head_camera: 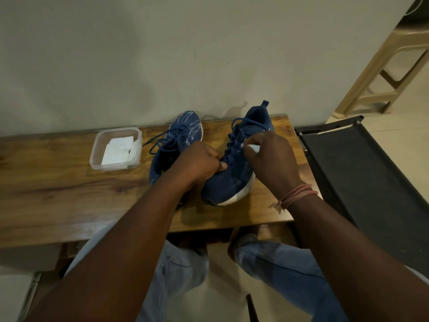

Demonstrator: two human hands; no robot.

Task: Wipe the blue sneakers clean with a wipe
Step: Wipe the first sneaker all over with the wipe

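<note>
A wooden table [58,194] stands against a plain pale wall [139,54] and fills the middle band of the frame. In the lower part of the frame, under the table edge, the knees of the person in light blue jeans [274,261] are visible, and both forearms reach up from the bottom corners.

Just right of the centre, one blue sneaker [228,182] lies on the table with its white sole toward the lower right and its toe toward the viewer. The left hand [199,165] grips this sneaker at its left side, the fingers curled around the edge beside the laces. The right hand [271,159] is over the lace area of the same sneaker, and its fingers pinch a small white wipe [254,148] which touches the shoe. A pink thread band [297,195] goes around the right wrist.

Behind the left hand, the second blue sneaker [183,135] rests with its patterned toe toward the wall; its loose laces spread to the left. Left of it, near the wall, stands a clear plastic container [97,156] with white folded wipes [118,151] inside.

At the right of the frame there is a black chair [362,173], and in the upper right corner a beige plastic stool [394,66] stands on the light floor.
</note>
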